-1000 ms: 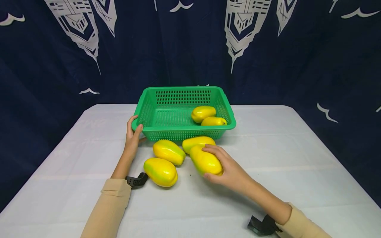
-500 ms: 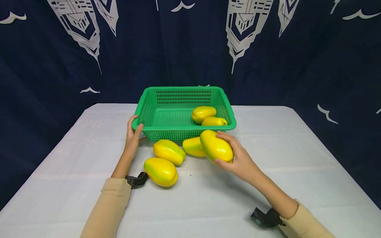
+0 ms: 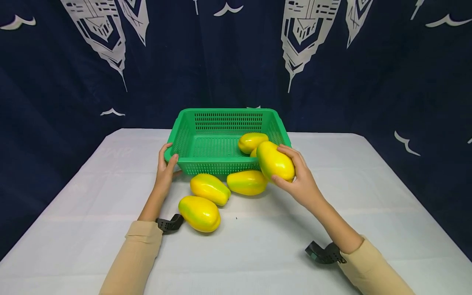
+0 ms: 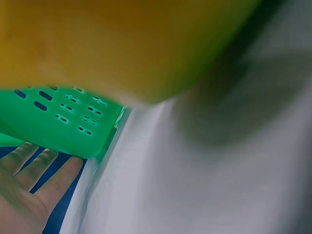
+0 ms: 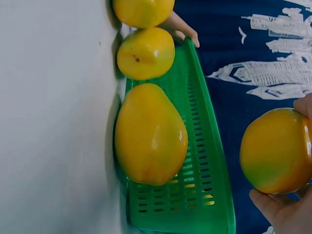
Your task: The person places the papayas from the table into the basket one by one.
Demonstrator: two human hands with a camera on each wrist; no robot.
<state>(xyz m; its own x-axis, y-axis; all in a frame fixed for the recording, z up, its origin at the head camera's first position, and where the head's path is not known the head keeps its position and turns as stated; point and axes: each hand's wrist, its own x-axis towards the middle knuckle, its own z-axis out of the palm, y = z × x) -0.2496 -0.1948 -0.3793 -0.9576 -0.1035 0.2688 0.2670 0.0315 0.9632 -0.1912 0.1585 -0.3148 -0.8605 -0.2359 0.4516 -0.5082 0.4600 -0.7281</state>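
My right hand (image 3: 300, 180) holds a yellow-green papaya (image 3: 274, 162) raised at the front right corner of the green plastic basket (image 3: 206, 162). In the right wrist view, the fingers and thumb clasp this papaya (image 5: 275, 151) from its sides. With my left hand (image 3: 164, 170), I grip the basket's front left corner, fingertips at the rim. Inside the basket on the right lies another papaya (image 3: 252, 141); one beside it is mostly hidden behind the held fruit. On the table before the basket lie three more: a right papaya (image 3: 247, 182), a middle papaya (image 3: 210, 189) and a near papaya (image 3: 199, 214).
A white cloth covers the table (image 3: 258, 254). Behind it hangs a dark blue curtain (image 3: 206, 61) with white printed shapes. Black wrist cameras sit on both forearms. A blurred papaya (image 4: 112, 48) fills the top of the left wrist view.
My right hand has lifted its papaya from the table and carried it up and forward to the basket's front right rim. The left hand and basket have stayed in place.
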